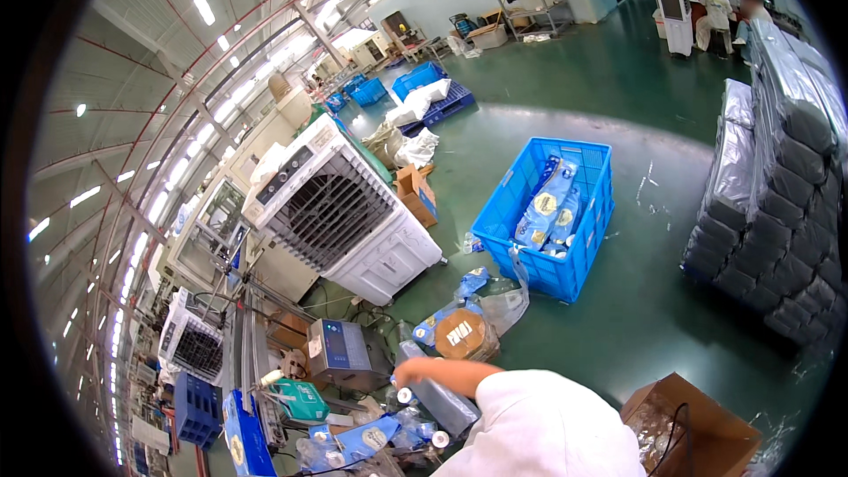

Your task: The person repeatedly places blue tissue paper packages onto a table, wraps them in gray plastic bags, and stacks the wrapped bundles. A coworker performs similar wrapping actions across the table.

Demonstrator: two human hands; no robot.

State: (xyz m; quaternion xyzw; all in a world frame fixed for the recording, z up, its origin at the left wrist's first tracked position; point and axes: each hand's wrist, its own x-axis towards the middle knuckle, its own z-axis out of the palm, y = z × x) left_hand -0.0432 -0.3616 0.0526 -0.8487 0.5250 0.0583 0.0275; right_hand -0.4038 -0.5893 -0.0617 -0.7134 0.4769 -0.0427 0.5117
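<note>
My right hand (411, 373) reaches leftward from a white sleeve (552, 424), its fingers turned away and too small to read. Right beside it lies a long grey plastic-covered piece (444, 399); I cannot tell whether they touch. Beyond the hand is a round brown cardboard-like disc (464, 333) with blue and clear film around it. Below and to the left sits a pile of blue printed film (367, 438) with clear plastic and white round ends. A grey control box with a blue panel (344, 353) stands left of the hand. My left hand is out of view.
A blue crate (579, 269) holds blue printed packs (548, 203). An open cardboard box (720, 428) stands at lower right. Stacked grey bundles (777, 221) rise at the right. A white air cooler (353, 221) stands at left. Two people (714, 13) are far off.
</note>
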